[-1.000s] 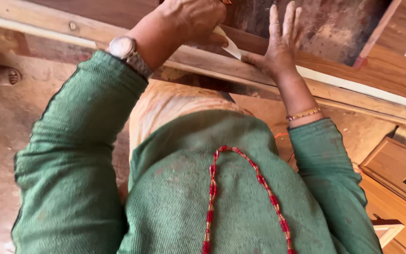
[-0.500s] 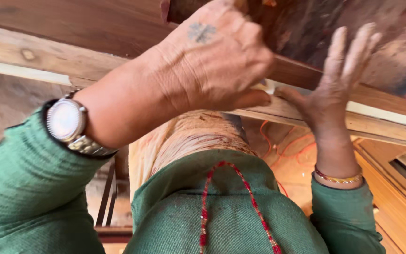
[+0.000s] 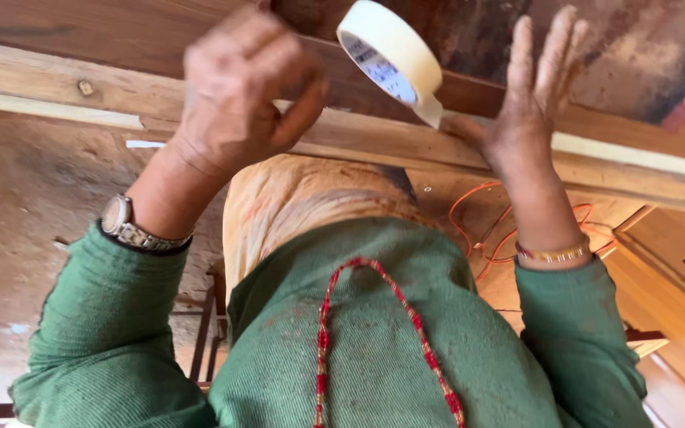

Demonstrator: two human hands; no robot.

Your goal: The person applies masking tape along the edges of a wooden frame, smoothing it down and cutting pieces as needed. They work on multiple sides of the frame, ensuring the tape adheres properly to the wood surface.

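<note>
Two hands work the wooden beam (image 3: 374, 143). Left hand (image 3: 239, 91) pinches a light, stiff tape roll (image 3: 390, 55); right hand (image 3: 529, 103), fingers spread, presses its free end down.

I had just one view, from the camera worn on the head. It looked steeply down the wearer's own chest toward the wooden frame (image 3: 406, 147) in front, sitting very close, so both raised hands filled the upper half. No second view overlapped it.
</note>
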